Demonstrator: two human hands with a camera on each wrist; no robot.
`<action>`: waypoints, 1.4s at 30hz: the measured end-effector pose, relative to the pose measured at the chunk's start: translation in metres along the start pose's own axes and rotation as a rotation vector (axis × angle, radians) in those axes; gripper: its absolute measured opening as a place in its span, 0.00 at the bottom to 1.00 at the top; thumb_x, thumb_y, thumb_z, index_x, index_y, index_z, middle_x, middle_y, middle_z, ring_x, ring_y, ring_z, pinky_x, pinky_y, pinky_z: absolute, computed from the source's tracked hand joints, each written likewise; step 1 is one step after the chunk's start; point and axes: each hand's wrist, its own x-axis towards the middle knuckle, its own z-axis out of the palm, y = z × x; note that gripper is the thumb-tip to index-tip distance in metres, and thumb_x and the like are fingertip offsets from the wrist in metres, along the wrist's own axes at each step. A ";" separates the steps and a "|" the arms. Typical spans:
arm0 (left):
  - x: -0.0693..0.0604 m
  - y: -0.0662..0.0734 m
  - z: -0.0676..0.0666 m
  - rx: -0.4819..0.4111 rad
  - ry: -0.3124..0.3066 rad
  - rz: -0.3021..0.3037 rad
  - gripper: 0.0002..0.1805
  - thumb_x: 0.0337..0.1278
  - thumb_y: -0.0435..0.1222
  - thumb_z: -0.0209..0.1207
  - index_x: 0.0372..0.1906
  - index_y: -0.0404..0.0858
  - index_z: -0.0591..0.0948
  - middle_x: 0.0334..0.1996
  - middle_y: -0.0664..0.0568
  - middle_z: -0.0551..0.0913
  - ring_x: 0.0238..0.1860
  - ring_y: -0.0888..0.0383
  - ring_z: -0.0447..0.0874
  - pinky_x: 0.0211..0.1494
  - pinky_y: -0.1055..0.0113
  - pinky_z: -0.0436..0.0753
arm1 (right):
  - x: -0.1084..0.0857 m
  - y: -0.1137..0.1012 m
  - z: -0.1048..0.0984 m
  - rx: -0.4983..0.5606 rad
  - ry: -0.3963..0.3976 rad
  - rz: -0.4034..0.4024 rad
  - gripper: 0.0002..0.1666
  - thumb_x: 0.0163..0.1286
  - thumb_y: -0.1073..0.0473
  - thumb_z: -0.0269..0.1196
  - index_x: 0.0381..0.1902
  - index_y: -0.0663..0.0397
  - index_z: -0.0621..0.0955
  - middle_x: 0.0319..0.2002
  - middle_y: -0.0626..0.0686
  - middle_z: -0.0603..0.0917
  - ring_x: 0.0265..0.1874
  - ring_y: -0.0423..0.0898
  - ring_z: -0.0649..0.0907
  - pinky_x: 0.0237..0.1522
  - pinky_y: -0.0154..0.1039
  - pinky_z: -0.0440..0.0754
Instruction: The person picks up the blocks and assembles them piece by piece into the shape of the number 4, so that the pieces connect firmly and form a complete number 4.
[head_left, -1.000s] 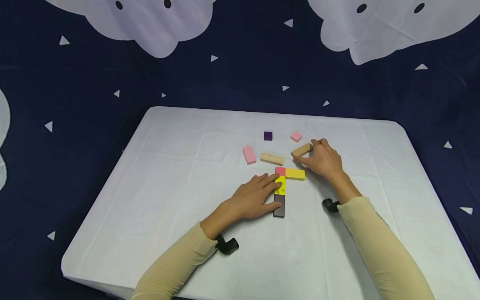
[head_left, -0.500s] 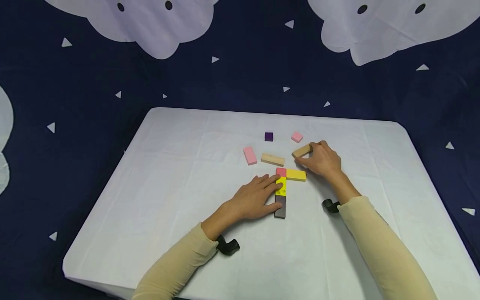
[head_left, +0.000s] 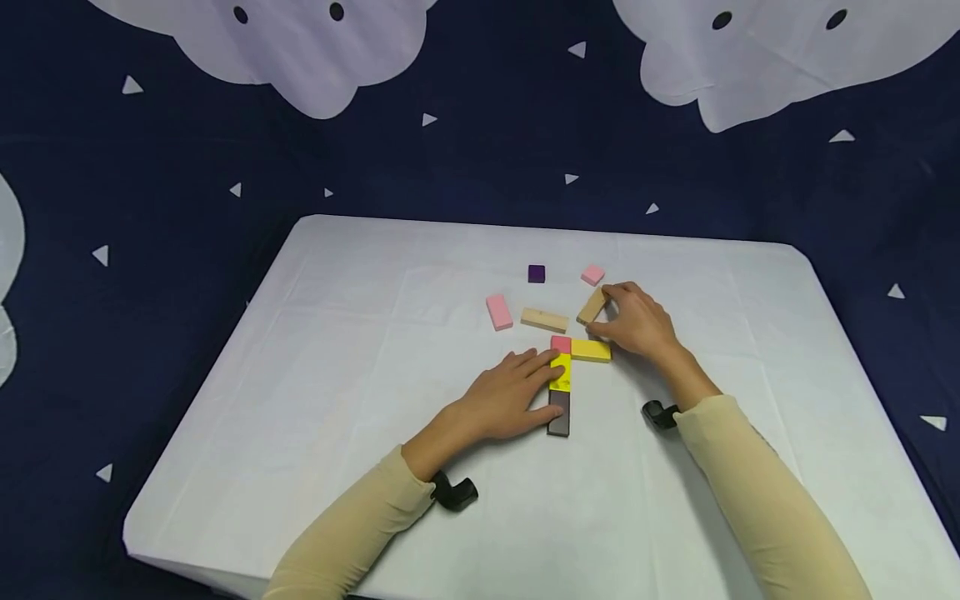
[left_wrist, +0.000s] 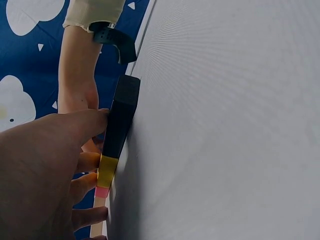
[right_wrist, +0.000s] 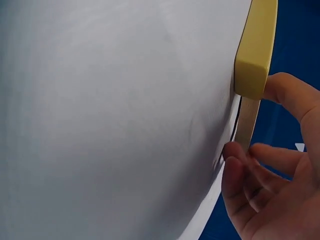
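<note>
In the head view a black block (head_left: 558, 414), a yellow block (head_left: 565, 383) and a red block (head_left: 560, 343) lie in a line, with another yellow block (head_left: 591, 350) pointing right from the red one. My left hand (head_left: 502, 397) rests its extended fingers and thumb on the line's left side and top. Between thumb and fingers, my right hand (head_left: 637, 321) pinches a tilted wooden block (head_left: 592, 306) at its ends, just behind the right-pointing yellow block. The right wrist view shows that wooden block (right_wrist: 247, 125) beyond the yellow block (right_wrist: 252, 65).
A second wooden block (head_left: 544, 320) lies behind the red one, with a long pink block (head_left: 498, 312) to its left. Farther back are a dark purple cube (head_left: 536, 274) and a small pink block (head_left: 592, 275). All lie on a white-covered table (head_left: 337, 333).
My right hand has shifted slightly left, and the wooden block it pinches has turned steeper and moved left, its near end closer to the yellow block. The left hand stays in place.
</note>
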 end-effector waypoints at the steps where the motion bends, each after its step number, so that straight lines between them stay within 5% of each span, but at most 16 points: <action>1: 0.000 0.000 0.000 0.000 -0.001 -0.001 0.37 0.64 0.65 0.41 0.74 0.52 0.61 0.75 0.58 0.49 0.74 0.54 0.47 0.72 0.57 0.50 | 0.000 0.000 0.000 0.005 -0.004 -0.012 0.46 0.55 0.45 0.70 0.66 0.62 0.69 0.64 0.64 0.68 0.60 0.65 0.68 0.56 0.65 0.65; 14: 0.000 0.001 -0.002 0.000 -0.001 0.004 0.37 0.65 0.64 0.41 0.74 0.51 0.61 0.75 0.58 0.50 0.74 0.54 0.47 0.72 0.56 0.50 | 0.001 -0.005 0.000 0.073 -0.055 -0.091 0.43 0.54 0.48 0.73 0.65 0.58 0.73 0.66 0.62 0.69 0.61 0.62 0.69 0.60 0.62 0.63; 20: -0.001 0.001 -0.002 -0.001 -0.003 0.000 0.37 0.66 0.63 0.41 0.74 0.51 0.61 0.75 0.57 0.49 0.74 0.54 0.47 0.72 0.56 0.50 | 0.000 -0.008 0.001 0.108 -0.068 -0.113 0.42 0.53 0.49 0.74 0.65 0.56 0.74 0.65 0.60 0.70 0.43 0.55 0.76 0.50 0.55 0.72; 30: 0.001 0.001 0.000 0.017 0.002 -0.002 0.37 0.65 0.64 0.41 0.74 0.51 0.61 0.75 0.57 0.50 0.74 0.54 0.46 0.72 0.56 0.50 | 0.004 -0.007 0.004 0.108 -0.100 -0.177 0.33 0.66 0.51 0.62 0.66 0.58 0.72 0.66 0.61 0.69 0.43 0.54 0.77 0.47 0.53 0.74; 42: 0.000 0.001 0.000 0.018 -0.002 -0.004 0.37 0.66 0.64 0.41 0.74 0.51 0.60 0.75 0.57 0.50 0.74 0.54 0.46 0.72 0.56 0.49 | 0.004 -0.011 0.007 0.102 -0.081 -0.192 0.32 0.66 0.53 0.63 0.66 0.57 0.73 0.65 0.59 0.70 0.38 0.51 0.76 0.41 0.49 0.73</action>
